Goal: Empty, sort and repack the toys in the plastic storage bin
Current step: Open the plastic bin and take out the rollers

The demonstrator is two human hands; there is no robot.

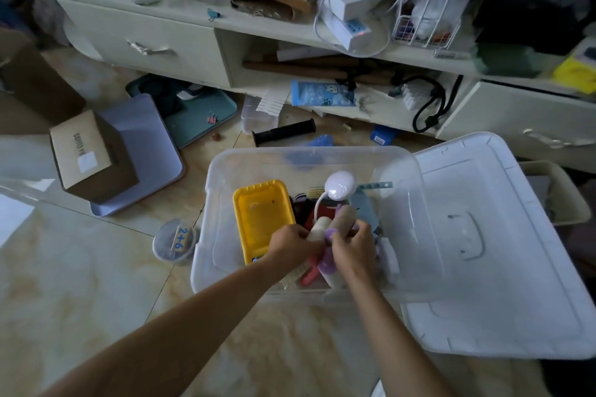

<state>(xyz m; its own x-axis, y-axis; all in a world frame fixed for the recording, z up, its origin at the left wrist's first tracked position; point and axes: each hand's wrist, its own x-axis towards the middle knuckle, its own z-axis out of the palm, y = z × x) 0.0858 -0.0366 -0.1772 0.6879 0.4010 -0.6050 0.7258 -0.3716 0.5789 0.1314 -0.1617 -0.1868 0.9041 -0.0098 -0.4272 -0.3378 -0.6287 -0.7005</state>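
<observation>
Inside the bin, at the grip: both hands met over the toy pile in the clear plastic storage bin, which sat on the floor with its lid off and lying against its right side
Step in hand: emptying, by my reading; the bin was full of toys and nothing plainly lifted out lay beside it
Left hand: the left hand reached in from the near-left, fingers curled on the near end of a cream cylinder, seemingly pinching it
Right hand: the right hand came in from the near-right, fingers bent round a purple toy touching the cylinder; the knuckles hid the fingertips, so whether it gripped the purple piece alone or the cylinder too, I cannot tell
Left of the grip: a yellow tray lay in the bin, just beside the left hand
Beyond the grip: a white oval lamp head on a thin bent neck stood above the pile, with a second tan cylinder close under it
Beneath the grip: a red piece lay partly hidden under the wrists
Next move calls for: freeing the held pieces from the tangle, lifting clear of the lamp neck, then setting them on open floor outside the bin
Arm pose: both forearms stretched forward and down, converging, wrists over the bin's near wall
</observation>
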